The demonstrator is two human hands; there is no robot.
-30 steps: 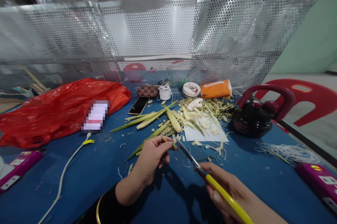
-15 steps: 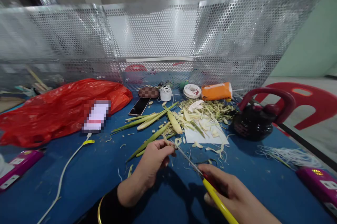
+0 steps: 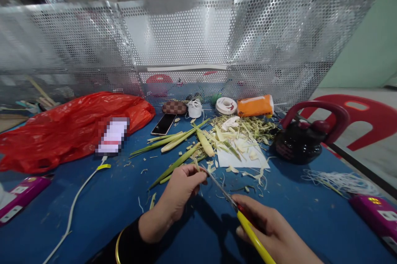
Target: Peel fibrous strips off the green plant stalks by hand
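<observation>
My left hand (image 3: 176, 193) is closed in a pinch on a thin, pale piece of plant leaf (image 3: 196, 165) that sticks up past the thumb. In my right hand (image 3: 276, 229) are scissors (image 3: 253, 237) with yellow and red handles. Their narrow metal blades point up and left, and the tips are beside the left fingertips at the leaf piece. Whether the blades touch it I cannot tell. Just beyond the hands lie green and pale leafy stalks (image 3: 178, 142) and a peeled-looking pale stalk (image 3: 204, 142).
Shredded plant scraps (image 3: 257, 127) and white paper (image 3: 245, 152) lie beyond the hands. A black kettle (image 3: 297, 144) stands right, with white string (image 3: 344, 181) nearby. Left are a lit phone (image 3: 113, 136) on a cable and a red plastic bag (image 3: 71, 132). Perforated metal panels (image 3: 182, 41) edge the table's back.
The scissors and my right hand have shifted slightly left. A pale leaf end now stands higher above my left fingertips. The left hand has barely moved.
</observation>
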